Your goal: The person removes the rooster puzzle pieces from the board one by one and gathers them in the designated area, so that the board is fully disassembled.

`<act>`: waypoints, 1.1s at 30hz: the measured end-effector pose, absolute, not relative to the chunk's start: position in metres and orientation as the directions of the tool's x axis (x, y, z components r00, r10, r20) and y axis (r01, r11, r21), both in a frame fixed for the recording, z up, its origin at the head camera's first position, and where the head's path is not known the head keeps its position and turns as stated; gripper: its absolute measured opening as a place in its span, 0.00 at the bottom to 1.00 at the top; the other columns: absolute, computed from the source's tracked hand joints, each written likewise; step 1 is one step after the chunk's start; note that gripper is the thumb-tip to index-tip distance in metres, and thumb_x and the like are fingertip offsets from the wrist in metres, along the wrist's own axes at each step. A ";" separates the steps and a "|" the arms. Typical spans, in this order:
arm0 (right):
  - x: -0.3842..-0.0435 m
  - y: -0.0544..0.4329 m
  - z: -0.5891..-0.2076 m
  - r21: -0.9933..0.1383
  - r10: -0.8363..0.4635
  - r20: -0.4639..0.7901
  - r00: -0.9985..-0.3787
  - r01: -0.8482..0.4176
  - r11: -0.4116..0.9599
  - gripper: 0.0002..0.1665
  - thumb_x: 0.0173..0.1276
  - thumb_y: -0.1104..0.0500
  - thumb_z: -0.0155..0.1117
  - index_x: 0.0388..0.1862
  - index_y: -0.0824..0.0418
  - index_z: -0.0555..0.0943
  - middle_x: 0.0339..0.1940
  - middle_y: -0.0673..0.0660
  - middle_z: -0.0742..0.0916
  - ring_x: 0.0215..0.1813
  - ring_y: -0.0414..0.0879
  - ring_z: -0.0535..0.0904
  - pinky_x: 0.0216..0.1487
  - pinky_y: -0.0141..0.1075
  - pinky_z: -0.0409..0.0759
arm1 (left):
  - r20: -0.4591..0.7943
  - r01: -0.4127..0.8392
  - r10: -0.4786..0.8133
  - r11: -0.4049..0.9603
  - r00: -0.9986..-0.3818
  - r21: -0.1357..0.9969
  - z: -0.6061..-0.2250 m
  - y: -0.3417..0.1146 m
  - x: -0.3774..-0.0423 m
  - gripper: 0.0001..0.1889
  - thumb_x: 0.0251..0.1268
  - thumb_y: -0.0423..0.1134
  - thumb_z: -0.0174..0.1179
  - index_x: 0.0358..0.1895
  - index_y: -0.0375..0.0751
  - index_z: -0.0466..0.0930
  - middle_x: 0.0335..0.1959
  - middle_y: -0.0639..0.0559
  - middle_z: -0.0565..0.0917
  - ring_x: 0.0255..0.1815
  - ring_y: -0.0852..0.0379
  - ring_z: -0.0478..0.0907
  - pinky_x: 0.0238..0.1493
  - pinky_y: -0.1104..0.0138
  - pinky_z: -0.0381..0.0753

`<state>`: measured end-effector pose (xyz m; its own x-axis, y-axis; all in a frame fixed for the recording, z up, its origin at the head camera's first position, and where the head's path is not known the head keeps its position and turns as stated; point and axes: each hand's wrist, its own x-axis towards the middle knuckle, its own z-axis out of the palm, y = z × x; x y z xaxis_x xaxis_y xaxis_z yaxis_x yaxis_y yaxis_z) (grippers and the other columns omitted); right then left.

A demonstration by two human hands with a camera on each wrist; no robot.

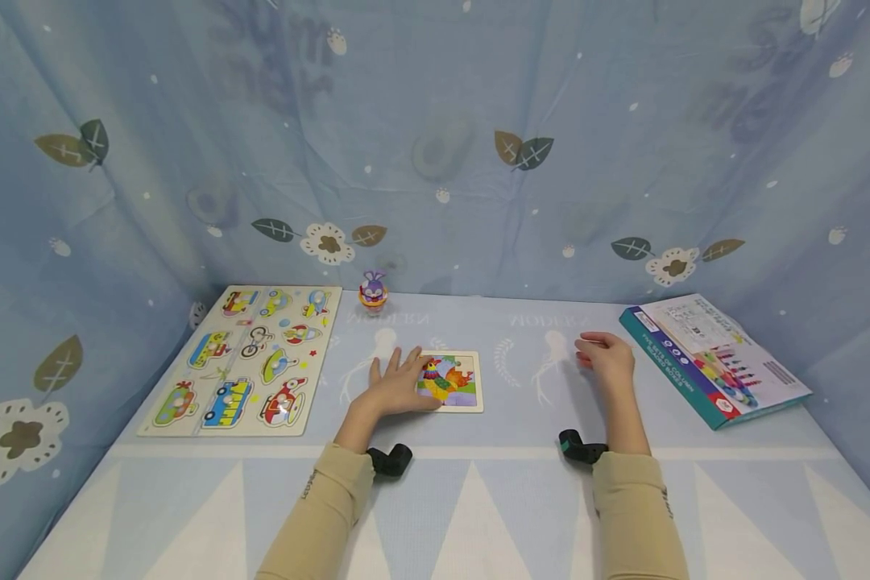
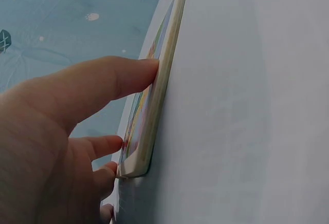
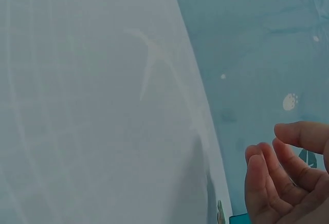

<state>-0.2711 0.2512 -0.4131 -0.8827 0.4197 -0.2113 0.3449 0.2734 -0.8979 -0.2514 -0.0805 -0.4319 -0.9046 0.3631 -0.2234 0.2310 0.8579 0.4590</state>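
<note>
A small wooden jigsaw puzzle with a colourful rooster picture lies flat on the table in the head view. My left hand rests at its left side with the fingers spread. In the left wrist view the thumb touches the picture side near the pale wooden frame, and the other fingertips are at its end. Over the table, between the puzzle and the boxed toy, my right hand holds nothing. Its fingers are loosely bent in the right wrist view, with the thumb apart from them.
A large peg puzzle board with vehicle pieces lies on the left. Behind, near the curtain, stands a small purple rabbit figure. On the right is a teal-edged cardboard box. Patterned blue cloth hangs around the table.
</note>
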 end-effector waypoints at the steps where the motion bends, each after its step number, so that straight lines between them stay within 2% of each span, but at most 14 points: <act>1: -0.271 0.250 -0.413 -0.899 0.416 -0.213 -0.884 0.344 0.270 0.24 0.67 0.55 0.57 0.59 0.64 0.73 0.49 0.61 0.80 0.32 0.37 0.79 0.34 0.22 0.77 | -0.222 0.231 0.361 0.859 -0.906 0.456 -0.432 -0.081 -0.251 0.43 0.53 0.58 0.60 0.71 0.47 0.54 0.75 0.48 0.47 0.74 0.41 0.35 0.65 0.39 0.29; 4: -0.272 0.246 -0.413 -0.903 0.401 -0.215 -0.890 0.338 0.266 0.24 0.67 0.55 0.57 0.59 0.64 0.73 0.49 0.62 0.80 0.32 0.37 0.79 0.34 0.22 0.77 | -0.208 0.239 0.360 0.862 -0.909 0.446 -0.431 -0.080 -0.251 0.43 0.52 0.58 0.60 0.71 0.47 0.55 0.75 0.49 0.48 0.74 0.40 0.37 0.64 0.38 0.31; 10: -0.272 0.235 -0.411 -0.901 0.369 -0.218 -0.904 0.331 0.280 0.23 0.67 0.55 0.58 0.58 0.63 0.73 0.50 0.62 0.80 0.40 0.42 0.81 0.40 0.24 0.78 | -0.191 0.257 0.358 0.875 -0.914 0.411 -0.431 -0.081 -0.252 0.43 0.51 0.60 0.60 0.70 0.48 0.58 0.74 0.49 0.51 0.73 0.39 0.41 0.64 0.38 0.36; 16: -0.272 0.227 -0.414 -0.927 0.299 -0.162 -0.940 0.249 0.281 0.22 0.66 0.58 0.58 0.56 0.67 0.74 0.45 0.62 0.81 0.31 0.34 0.79 0.37 0.23 0.78 | -0.189 0.263 0.358 0.880 -0.914 0.395 -0.433 -0.083 -0.252 0.43 0.51 0.60 0.60 0.71 0.49 0.56 0.74 0.51 0.52 0.73 0.40 0.42 0.64 0.38 0.37; 23: -0.274 0.216 -0.418 -0.938 0.232 -0.139 -0.963 0.203 0.282 0.22 0.66 0.58 0.58 0.56 0.66 0.74 0.45 0.60 0.82 0.35 0.36 0.79 0.41 0.25 0.78 | -0.163 0.261 0.362 0.860 -0.918 0.438 -0.432 -0.086 -0.252 0.43 0.49 0.57 0.61 0.70 0.51 0.57 0.73 0.51 0.54 0.73 0.41 0.44 0.64 0.39 0.37; 28: -0.277 0.210 -0.420 -0.948 0.190 -0.116 -0.975 0.166 0.271 0.21 0.65 0.60 0.59 0.55 0.68 0.74 0.45 0.62 0.81 0.35 0.36 0.79 0.39 0.25 0.78 | -0.128 0.270 0.377 0.827 -0.917 0.493 -0.435 -0.090 -0.255 0.43 0.45 0.55 0.63 0.69 0.51 0.59 0.73 0.50 0.55 0.72 0.42 0.46 0.64 0.39 0.38; 33: -0.277 0.204 -0.420 -0.948 0.166 -0.122 -0.979 0.164 0.274 0.20 0.65 0.59 0.60 0.54 0.67 0.75 0.42 0.59 0.81 0.35 0.37 0.78 0.38 0.24 0.77 | -0.133 0.268 0.395 0.799 -0.909 0.538 -0.441 -0.097 -0.259 0.46 0.41 0.55 0.66 0.69 0.51 0.59 0.73 0.50 0.54 0.73 0.44 0.44 0.65 0.42 0.36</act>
